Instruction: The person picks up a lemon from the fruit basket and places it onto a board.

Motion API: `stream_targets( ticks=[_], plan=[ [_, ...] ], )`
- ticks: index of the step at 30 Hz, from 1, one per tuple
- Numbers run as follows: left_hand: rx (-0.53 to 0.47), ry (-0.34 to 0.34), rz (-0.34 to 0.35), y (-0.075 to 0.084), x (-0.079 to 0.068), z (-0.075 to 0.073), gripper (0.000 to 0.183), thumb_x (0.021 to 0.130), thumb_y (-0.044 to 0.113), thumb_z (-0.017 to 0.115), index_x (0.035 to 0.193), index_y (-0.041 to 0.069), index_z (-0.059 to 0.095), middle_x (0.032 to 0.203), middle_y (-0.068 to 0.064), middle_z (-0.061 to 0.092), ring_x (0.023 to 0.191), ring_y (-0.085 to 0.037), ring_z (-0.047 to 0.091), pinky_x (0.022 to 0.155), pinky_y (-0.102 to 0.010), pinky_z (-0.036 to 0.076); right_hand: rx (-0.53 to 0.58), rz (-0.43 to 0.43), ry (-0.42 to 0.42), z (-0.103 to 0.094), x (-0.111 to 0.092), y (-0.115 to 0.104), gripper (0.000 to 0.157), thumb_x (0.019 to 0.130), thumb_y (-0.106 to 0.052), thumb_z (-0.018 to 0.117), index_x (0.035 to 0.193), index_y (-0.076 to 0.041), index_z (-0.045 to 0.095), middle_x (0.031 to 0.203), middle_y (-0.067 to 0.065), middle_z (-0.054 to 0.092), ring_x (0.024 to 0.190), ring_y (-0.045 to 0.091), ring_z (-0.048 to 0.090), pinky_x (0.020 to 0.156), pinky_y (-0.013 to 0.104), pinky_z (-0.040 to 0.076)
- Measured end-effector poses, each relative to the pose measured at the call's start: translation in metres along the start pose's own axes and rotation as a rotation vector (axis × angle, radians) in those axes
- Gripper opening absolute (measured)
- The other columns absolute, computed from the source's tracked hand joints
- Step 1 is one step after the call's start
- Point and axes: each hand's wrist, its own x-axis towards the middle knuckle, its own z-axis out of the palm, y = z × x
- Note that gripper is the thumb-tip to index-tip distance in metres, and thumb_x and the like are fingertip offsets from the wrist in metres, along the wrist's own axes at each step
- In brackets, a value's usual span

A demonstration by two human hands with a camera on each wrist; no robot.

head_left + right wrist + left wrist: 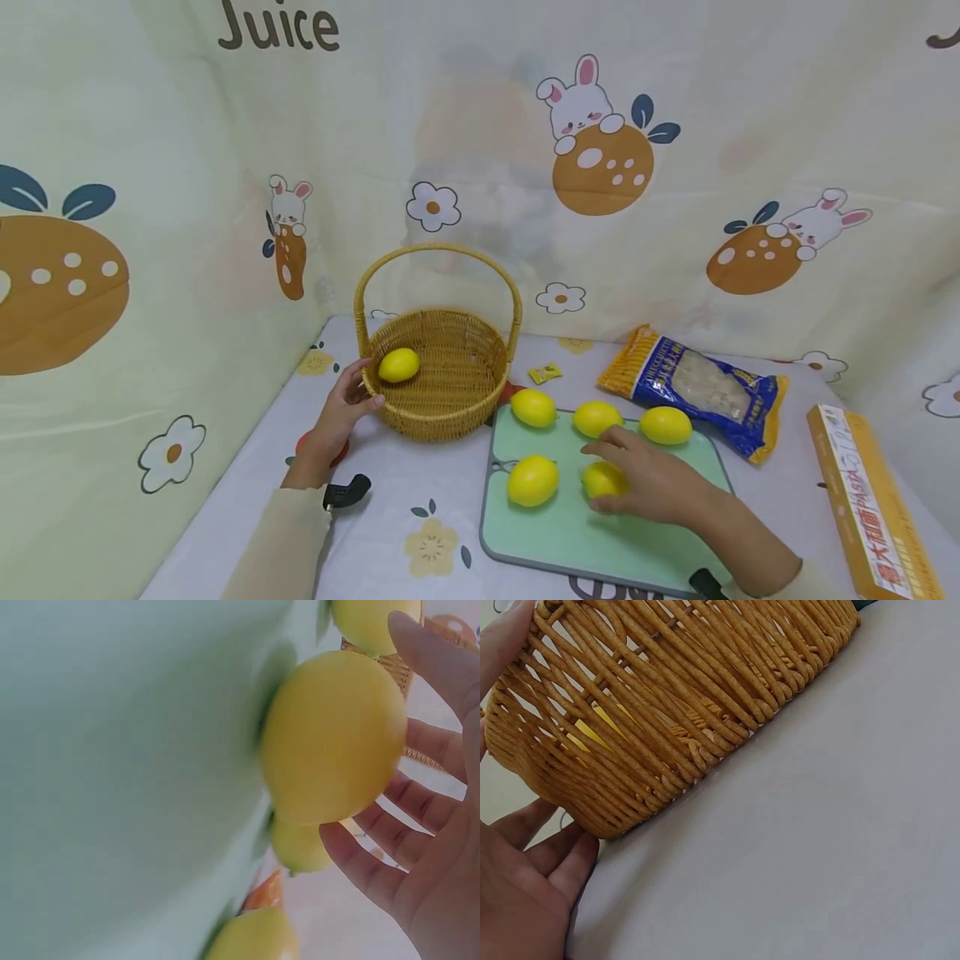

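A wicker basket with a tall arched handle stands at the back left, holding one lemon. My left hand holds its left side, thumb by the front rim, other fingers around the outer wall; the left wrist view shows fingers against the weave. Several lemons lie on a pale green cutting board. Over the front right lemon my right hand reaches with fingers spread around it. In the right wrist view this lemon rests on the board; the thumb stands apart from it.
Behind the board lies a blue and orange pasta bag. A long orange box sits at the far right. One small yellow packet is between basket and bag. Patterned cloth walls enclose the table's back and sides.
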Motion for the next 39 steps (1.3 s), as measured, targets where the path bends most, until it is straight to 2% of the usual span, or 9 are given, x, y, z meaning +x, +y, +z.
stream_targets(
  ticks=[4, 10, 18, 25, 30, 35, 39],
  plan=[
    [0.005, 0.012, 0.018, -0.013, 0.005, -0.001, 0.069, 0.092, 0.008, 0.067, 0.150, 0.019, 0.032, 0.153, -0.016, 0.032, 0.139, -0.037, 0.030, 0.110, -0.052, 0.027, -0.043, -0.033, -0.035, -0.011, 0.011, -0.007, 0.065, 0.078, -0.056, 0.074, 0.132, -0.022, 0.059, 0.116, -0.004, 0.051, 0.092, 0.011, 0.048, 0.082, 0.038, 0.048],
    [0.000, 0.017, 0.038, -0.009, 0.003, 0.000, 0.068, 0.091, 0.007, 0.067, 0.149, 0.017, 0.032, 0.151, -0.016, 0.034, 0.138, -0.037, 0.033, 0.110, -0.051, 0.028, -0.106, -0.108, -0.078, -0.024, 0.033, -0.022, 0.064, 0.080, -0.058, 0.071, 0.132, -0.022, 0.059, 0.123, -0.002, 0.051, 0.105, 0.018, 0.052, 0.089, 0.042, 0.049],
    [-0.005, 0.022, 0.050, -0.014, 0.006, -0.001, 0.068, 0.091, 0.005, 0.067, 0.149, 0.018, 0.034, 0.151, -0.015, 0.036, 0.138, -0.035, 0.032, 0.111, -0.049, 0.027, -0.219, -0.163, -0.078, -0.040, 0.069, -0.041, 0.066, 0.081, -0.063, 0.067, 0.134, -0.023, 0.059, 0.129, 0.001, 0.051, 0.109, 0.019, 0.053, 0.090, 0.040, 0.049],
    [-0.012, 0.016, 0.061, -0.014, 0.006, -0.002, 0.067, 0.091, 0.004, 0.066, 0.148, 0.017, 0.034, 0.151, -0.016, 0.035, 0.138, -0.036, 0.032, 0.112, -0.050, 0.026, -0.209, -0.231, -0.063, -0.052, 0.104, -0.058, 0.058, 0.085, -0.057, 0.067, 0.133, -0.026, 0.058, 0.127, -0.003, 0.050, 0.111, 0.016, 0.051, 0.094, 0.037, 0.047],
    [-0.020, 0.014, 0.051, -0.014, 0.008, -0.002, 0.067, 0.091, 0.005, 0.066, 0.148, 0.016, 0.034, 0.151, -0.016, 0.036, 0.139, -0.035, 0.031, 0.112, -0.049, 0.025, -0.217, -0.277, -0.066, -0.055, 0.129, -0.073, 0.057, 0.087, -0.050, 0.068, 0.134, -0.018, 0.058, 0.125, 0.002, 0.050, 0.107, 0.019, 0.051, 0.090, 0.038, 0.046],
    [-0.025, 0.015, 0.054, -0.013, 0.007, -0.002, 0.067, 0.091, 0.003, 0.066, 0.148, 0.016, 0.035, 0.151, -0.016, 0.035, 0.138, -0.035, 0.032, 0.112, -0.049, 0.026, -0.210, -0.289, -0.070, -0.053, 0.155, -0.087, 0.061, 0.090, -0.048, 0.066, 0.139, -0.014, 0.054, 0.134, 0.009, 0.048, 0.115, 0.025, 0.051, 0.097, 0.042, 0.044],
    [-0.022, 0.015, 0.053, -0.012, 0.006, -0.002, 0.066, 0.091, 0.003, 0.066, 0.148, 0.016, 0.035, 0.151, -0.015, 0.035, 0.138, -0.035, 0.032, 0.111, -0.049, 0.027, -0.182, -0.264, -0.097, -0.052, 0.176, -0.097, 0.060, 0.090, -0.048, 0.065, 0.140, -0.016, 0.053, 0.145, 0.012, 0.041, 0.126, 0.027, 0.047, 0.103, 0.043, 0.040]
  ],
)
